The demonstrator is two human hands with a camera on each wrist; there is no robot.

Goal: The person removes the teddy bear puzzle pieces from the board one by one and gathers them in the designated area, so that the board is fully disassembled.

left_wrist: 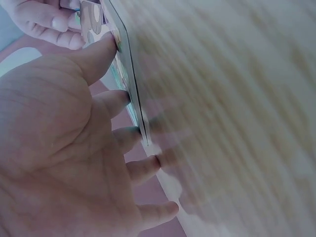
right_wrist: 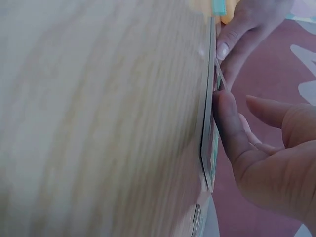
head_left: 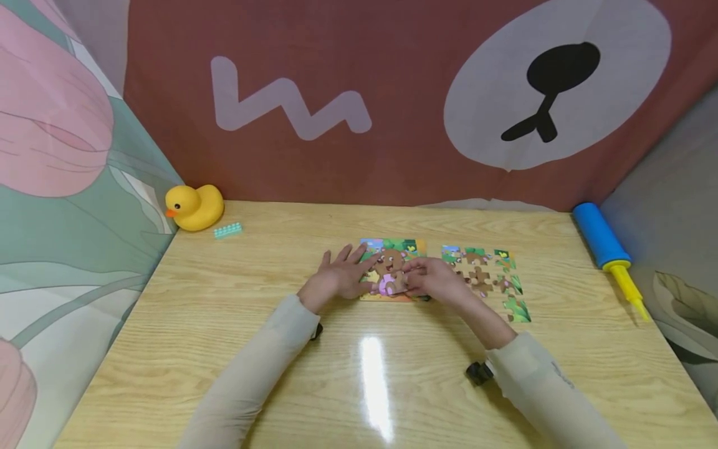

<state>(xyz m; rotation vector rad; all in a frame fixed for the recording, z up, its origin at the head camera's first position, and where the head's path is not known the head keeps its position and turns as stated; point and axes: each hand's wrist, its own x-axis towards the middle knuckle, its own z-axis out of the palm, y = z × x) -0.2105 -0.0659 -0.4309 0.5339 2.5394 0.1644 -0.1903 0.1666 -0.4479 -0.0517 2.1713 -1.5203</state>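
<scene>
In the head view, a bear jigsaw puzzle board [head_left: 389, 298] lies on the table between the two hands. My left hand [head_left: 343, 274] is spread palm down at its left side, with the thumb and some fingertips resting on the board. Over the right part of the board is my right hand [head_left: 440, 279], its fingers bent. Its fingertips pinch a brown puzzle piece [left_wrist: 91, 17], which stands tilted above the board in the left wrist view. The thin edge of this piece [right_wrist: 221, 76] slants up at the fingertips in the right wrist view.
Several loose puzzle pieces [head_left: 479, 280] lie spread right of the board. A yellow rubber duck [head_left: 196, 207] and a mint toy brick [head_left: 227, 231] sit at the back left. A blue and yellow pump [head_left: 603, 240] lies near the right edge. A brown curtain [head_left: 314, 168] hangs behind the table.
</scene>
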